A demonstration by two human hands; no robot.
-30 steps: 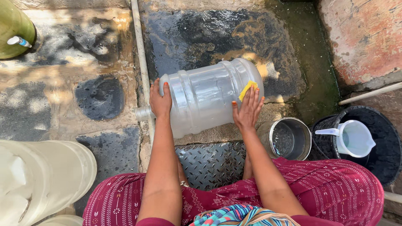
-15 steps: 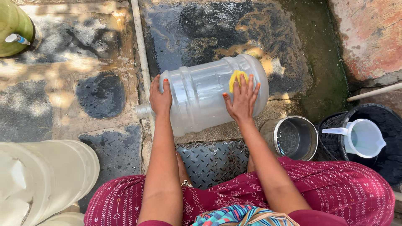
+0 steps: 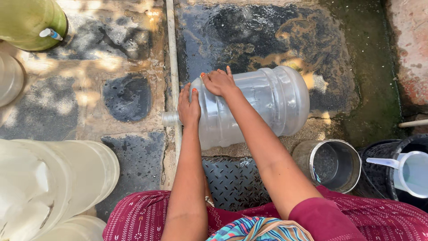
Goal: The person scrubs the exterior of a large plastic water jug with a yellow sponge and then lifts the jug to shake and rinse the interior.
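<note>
Both hands grip a clear water jug [image 3: 254, 105] lying on its side on wet stone paving [image 3: 249, 31].

Cream drums [image 3: 49, 187] stand at lower left, a green container [image 3: 26, 20] at top left. The left hand [image 3: 189, 107] lies flat on the jug's shoulder beside the neck; the right hand [image 3: 218, 81] curls over its upper side. A steel pot [image 3: 334, 163] and a white measuring jug [image 3: 410, 172] sit at right.

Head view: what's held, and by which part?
The clear water jug, lying on its side: left hand on its shoulder near the neck, right hand on the upper side.
</note>
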